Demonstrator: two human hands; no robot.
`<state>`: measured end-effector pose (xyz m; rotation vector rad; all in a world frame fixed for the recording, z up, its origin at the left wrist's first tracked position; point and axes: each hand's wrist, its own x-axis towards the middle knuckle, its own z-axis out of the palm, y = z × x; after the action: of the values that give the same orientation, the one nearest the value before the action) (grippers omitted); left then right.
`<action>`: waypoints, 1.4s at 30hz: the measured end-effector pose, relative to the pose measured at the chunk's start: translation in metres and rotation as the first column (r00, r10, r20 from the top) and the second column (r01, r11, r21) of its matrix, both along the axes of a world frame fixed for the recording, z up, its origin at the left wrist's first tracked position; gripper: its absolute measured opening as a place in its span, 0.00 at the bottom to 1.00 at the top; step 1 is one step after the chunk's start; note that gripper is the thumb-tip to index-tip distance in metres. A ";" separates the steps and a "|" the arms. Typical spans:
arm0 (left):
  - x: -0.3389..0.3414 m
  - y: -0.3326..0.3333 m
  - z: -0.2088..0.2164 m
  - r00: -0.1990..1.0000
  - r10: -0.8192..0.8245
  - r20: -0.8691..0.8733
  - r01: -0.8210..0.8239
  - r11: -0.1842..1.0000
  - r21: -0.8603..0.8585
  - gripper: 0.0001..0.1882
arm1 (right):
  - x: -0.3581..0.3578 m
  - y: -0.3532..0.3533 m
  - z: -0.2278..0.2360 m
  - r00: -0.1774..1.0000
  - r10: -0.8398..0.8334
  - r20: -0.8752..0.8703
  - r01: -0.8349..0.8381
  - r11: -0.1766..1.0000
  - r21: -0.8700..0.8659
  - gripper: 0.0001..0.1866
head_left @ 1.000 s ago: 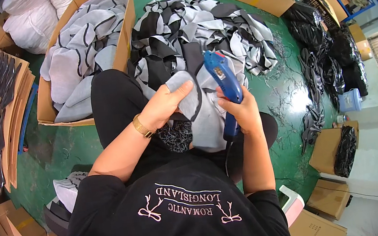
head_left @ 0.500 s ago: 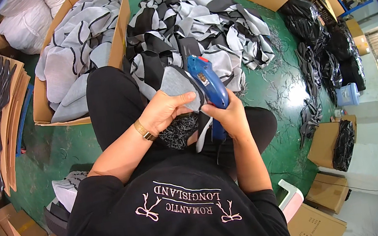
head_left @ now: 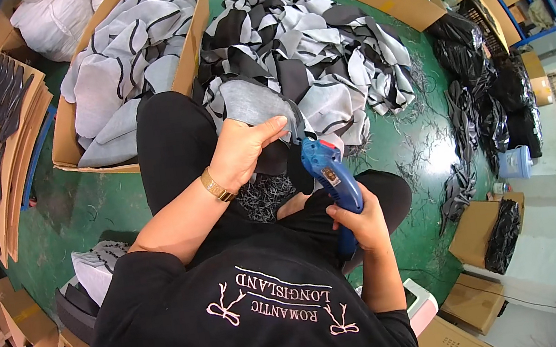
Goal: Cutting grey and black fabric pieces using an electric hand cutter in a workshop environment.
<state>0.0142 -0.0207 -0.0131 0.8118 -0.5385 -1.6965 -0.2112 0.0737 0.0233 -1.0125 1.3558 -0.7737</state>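
Note:
My left hand [head_left: 245,151] is closed on a grey fabric piece [head_left: 251,101] with a black edge, thumb on top, held out above my lap. My right hand [head_left: 366,221] wraps round the handle of blue electric scissors [head_left: 331,175] with a red part near the head. The head of the scissors points away from me, close to the right end of the fabric; whether the blades touch it, I cannot tell. Just beyond, a heap of grey and black fabric pieces [head_left: 305,36] lies on the floor. Thin dark trimmings [head_left: 263,196] have gathered between my legs.
A cardboard box [head_left: 198,54] of grey pieces stands at the far left. Black plastic bags [head_left: 462,51] and a pale blue bucket [head_left: 515,162] are along the right. Loose trimmings litter the green floor [head_left: 423,154]. Flat cardboard with black strips [head_left: 0,115] stands left.
My right hand has drawn the scissors back toward me and rightward, away from alongside the fabric. My left hand keeps hold of the piece, which shows more broadly. The whole view has shifted slightly.

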 end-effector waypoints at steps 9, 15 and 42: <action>-0.001 0.005 0.006 0.994 0.009 0.109 -0.006 0.999 -0.032 0.10 | 0.001 0.000 -0.001 0.999 -0.036 -0.016 0.037 0.999 0.030 0.19; 0.004 0.009 0.017 0.966 -0.047 0.253 0.059 0.997 -0.041 0.11 | 0.002 -0.003 0.003 0.999 -0.044 -0.017 0.045 0.999 0.021 0.18; 0.002 0.007 0.009 0.992 -0.002 0.128 0.009 0.998 -0.055 0.09 | -0.008 -0.009 0.000 0.997 -0.033 0.073 0.033 0.999 -0.006 0.18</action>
<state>0.0159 -0.0140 -0.0040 0.8832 -0.6733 -1.6343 -0.2192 0.0644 0.0231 -0.9609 1.3104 -0.8333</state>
